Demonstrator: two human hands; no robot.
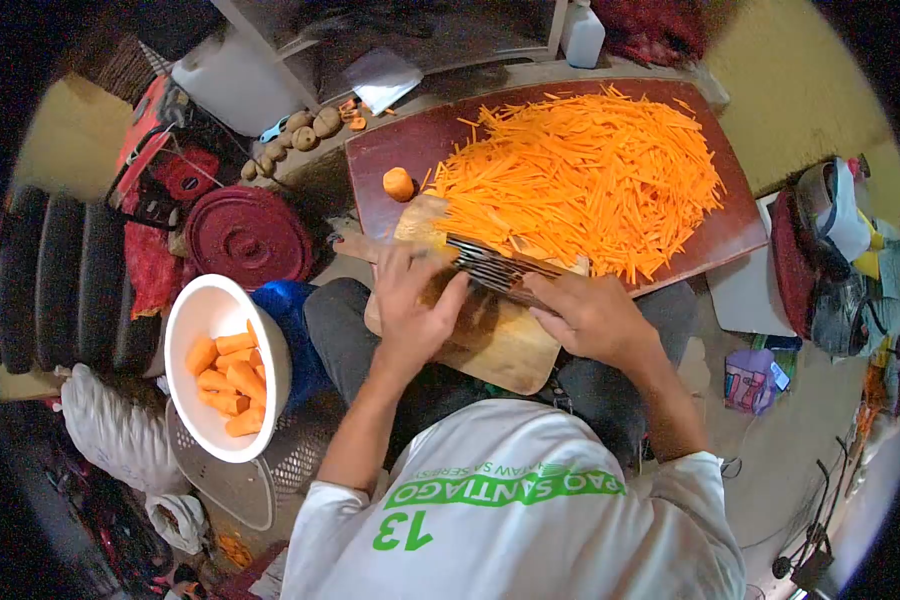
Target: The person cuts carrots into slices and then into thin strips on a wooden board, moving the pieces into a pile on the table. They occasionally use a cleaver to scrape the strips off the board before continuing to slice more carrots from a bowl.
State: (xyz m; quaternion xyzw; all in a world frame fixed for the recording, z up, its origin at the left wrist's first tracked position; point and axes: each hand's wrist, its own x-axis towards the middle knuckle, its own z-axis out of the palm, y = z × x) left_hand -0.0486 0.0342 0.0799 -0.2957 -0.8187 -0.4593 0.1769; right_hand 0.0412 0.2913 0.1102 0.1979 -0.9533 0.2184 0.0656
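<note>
A multi-blade cutter (pixel 495 268), dark with parallel metal blades, lies across a wooden cutting board (pixel 515 350) over my lap. My right hand (pixel 592 315) is closed round the cutter's right end. At its left end is my left hand (pixel 415 295), fingers curled and partly blurred; what they grip is hidden. Just beyond the board, a large heap of carrot strips (pixel 580 180) covers much of a dark red board (pixel 740 215). One peeled carrot piece (pixel 398 184) sits left of the heap.
To the left, a white bowl (pixel 177 375) holds several peeled carrot pieces (pixel 232 378). Behind it are a dark red lid (pixel 248 238) and several round brown vegetables (pixel 304 137). Plastic bags (pixel 840 290) lie at the right, with a purple pouch (pixel 753 380) on the floor.
</note>
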